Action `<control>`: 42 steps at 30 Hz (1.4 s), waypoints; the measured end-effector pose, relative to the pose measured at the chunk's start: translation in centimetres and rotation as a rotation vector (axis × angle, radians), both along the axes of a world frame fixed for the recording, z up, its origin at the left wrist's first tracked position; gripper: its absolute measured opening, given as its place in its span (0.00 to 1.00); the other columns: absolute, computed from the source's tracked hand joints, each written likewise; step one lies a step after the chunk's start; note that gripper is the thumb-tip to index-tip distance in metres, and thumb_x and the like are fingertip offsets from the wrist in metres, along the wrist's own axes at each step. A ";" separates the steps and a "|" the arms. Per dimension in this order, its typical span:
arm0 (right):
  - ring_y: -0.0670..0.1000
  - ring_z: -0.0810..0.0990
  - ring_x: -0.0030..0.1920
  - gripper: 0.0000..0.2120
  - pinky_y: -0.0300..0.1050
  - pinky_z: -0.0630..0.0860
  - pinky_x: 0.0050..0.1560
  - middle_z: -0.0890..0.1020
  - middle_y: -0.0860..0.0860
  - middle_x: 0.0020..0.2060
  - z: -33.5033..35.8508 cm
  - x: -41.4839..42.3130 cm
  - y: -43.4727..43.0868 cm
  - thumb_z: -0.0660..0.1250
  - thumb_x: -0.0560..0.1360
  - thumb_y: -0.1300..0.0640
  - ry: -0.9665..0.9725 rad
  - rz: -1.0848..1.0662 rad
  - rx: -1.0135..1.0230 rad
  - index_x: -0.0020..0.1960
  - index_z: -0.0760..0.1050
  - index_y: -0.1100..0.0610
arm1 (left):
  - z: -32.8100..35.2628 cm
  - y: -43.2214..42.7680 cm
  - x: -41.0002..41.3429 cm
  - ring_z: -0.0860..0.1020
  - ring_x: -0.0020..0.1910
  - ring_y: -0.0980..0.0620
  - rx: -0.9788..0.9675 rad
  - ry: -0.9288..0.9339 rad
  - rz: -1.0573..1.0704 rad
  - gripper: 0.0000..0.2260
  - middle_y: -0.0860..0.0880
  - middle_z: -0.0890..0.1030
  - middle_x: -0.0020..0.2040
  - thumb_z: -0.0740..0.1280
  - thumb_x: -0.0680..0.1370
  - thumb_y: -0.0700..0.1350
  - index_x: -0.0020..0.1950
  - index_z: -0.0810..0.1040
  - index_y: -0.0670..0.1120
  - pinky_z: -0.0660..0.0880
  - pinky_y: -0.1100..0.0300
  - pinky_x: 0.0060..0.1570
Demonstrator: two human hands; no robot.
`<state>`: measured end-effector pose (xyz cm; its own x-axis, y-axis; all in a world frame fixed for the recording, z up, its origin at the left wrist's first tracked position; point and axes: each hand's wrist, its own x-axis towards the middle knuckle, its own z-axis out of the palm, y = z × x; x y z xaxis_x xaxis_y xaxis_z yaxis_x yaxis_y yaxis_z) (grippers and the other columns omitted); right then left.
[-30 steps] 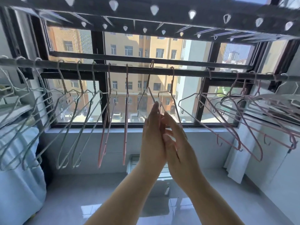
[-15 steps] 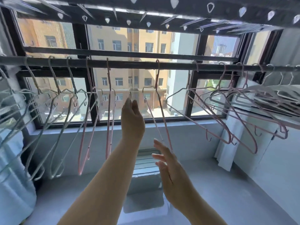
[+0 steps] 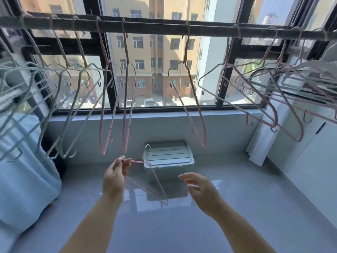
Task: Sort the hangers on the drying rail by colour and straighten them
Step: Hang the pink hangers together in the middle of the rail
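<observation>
Hangers crowd the drying rail [image 3: 164,29]: pale grey ones [image 3: 60,99] bunched left, pink ones [image 3: 264,92] fanned right, and three more pink ones hanging singly between. I see my left hand [image 3: 114,177] pinching one pink hanger [image 3: 155,179] held low, off the rail, while my right hand [image 3: 202,192] hangs loose, fingers spread, touching nothing. Beneath the window a lidded storage box [image 3: 169,159] sits on the floor, contents hidden.

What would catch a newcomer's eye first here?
Probably the pink hanger off the rail, pinched at one end by the left hand low at centre, while the right hand hovers open beside it. Above, the dark drying rail spans the window, with pale hangers bunched at its left end.
</observation>
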<state>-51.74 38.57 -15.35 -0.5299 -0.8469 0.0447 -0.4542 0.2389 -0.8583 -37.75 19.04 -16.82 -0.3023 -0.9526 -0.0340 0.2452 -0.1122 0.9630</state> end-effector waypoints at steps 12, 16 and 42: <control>0.55 0.68 0.65 0.20 0.31 0.59 0.57 0.72 0.56 0.62 -4.8 -3.5 2.2 0.63 0.74 0.64 0.103 -0.333 0.068 0.66 0.68 0.60 | -4.7 -2.4 11.0 0.77 0.29 0.62 0.380 0.474 0.078 0.25 0.54 0.81 0.31 0.50 0.80 0.51 0.36 0.83 0.45 0.74 0.71 0.30; 0.54 0.64 0.69 0.26 0.44 0.59 0.68 0.68 0.55 0.67 -3.8 -4.4 2.0 0.64 0.76 0.58 0.119 -0.308 0.140 0.72 0.61 0.57 | -5.8 -2.4 12.4 0.75 0.27 0.61 0.385 0.477 0.024 0.14 0.55 0.79 0.28 0.65 0.70 0.54 0.36 0.84 0.45 0.74 0.71 0.31; 0.46 0.78 0.31 0.06 0.33 0.72 0.27 0.78 0.53 0.35 7.6 7.9 -0.4 0.59 0.77 0.64 -0.664 -0.011 -0.238 0.50 0.74 0.61 | 4.8 10.8 4.5 0.75 0.59 0.61 -0.240 -0.220 -0.733 0.30 0.58 0.80 0.56 0.72 0.62 0.58 0.62 0.71 0.54 0.72 0.62 0.59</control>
<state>-43.79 38.14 -7.71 -0.5174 -0.8489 -0.1079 0.1855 0.0119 -0.9826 -33.28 29.82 -12.04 -0.8643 -0.5028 0.0149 -0.0087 0.0446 0.9990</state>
